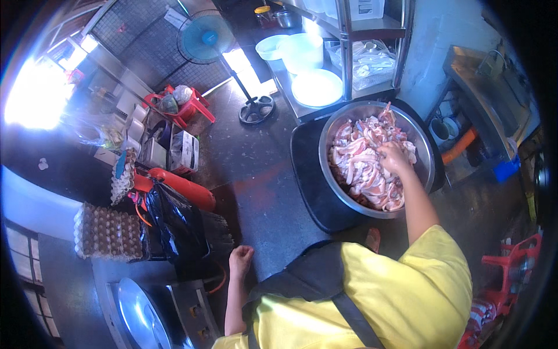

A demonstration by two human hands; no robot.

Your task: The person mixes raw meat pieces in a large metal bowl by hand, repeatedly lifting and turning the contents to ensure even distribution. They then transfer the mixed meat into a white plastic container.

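Strips of raw meat [361, 163], pink with pale fat, fill much of a large round metal basin [426, 166] on my right. My right hand [393, 157] reaches into the basin, its fingers curled into the strips and gripping some of them; the fingertips are partly hidden in the meat. Beneath the basin is a broad black surface [311, 189]. My left hand [241, 257] hangs away from the basin, low and left of centre. Its fingers are curled closed, and nothing shows in them.
Egg trays [108, 232] are stacked at left, near a black plastic bag [171, 218] and a red gas cylinder [189, 191]. A standing fan [207, 38] is at the far side. White tubs [302, 53] sit on a metal shelf behind the basin. A large wok [139, 314] lies lower left.
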